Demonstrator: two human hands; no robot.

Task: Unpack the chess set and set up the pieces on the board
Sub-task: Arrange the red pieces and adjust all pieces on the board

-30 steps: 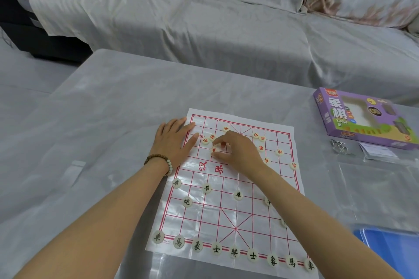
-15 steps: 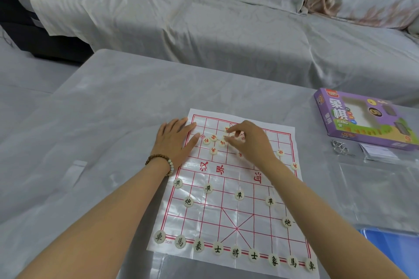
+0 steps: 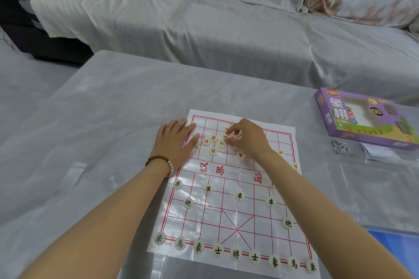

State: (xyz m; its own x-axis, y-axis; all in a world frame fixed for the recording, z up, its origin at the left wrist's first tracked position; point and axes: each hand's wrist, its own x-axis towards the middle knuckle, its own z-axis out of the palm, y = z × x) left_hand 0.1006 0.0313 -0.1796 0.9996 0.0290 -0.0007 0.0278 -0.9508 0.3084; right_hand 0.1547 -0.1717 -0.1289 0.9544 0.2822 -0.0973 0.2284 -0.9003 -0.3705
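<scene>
Head view, red piece (image 3: 225, 137) seemingly pinched, right hand (image 3: 249, 140)

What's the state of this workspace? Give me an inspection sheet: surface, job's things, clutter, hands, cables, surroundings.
Surface: grey covered table, chess board lying flat.
Job's things: black pieces lined up nearside; red pieces bunched far side; purple box at right.
Clutter: clear bags, metal trinket, blue sheet.
Hands: left hand flat on board's edge; right hand pinches a red piece.
Cables: nothing seen.
Surroundings: covered sofa.
</scene>
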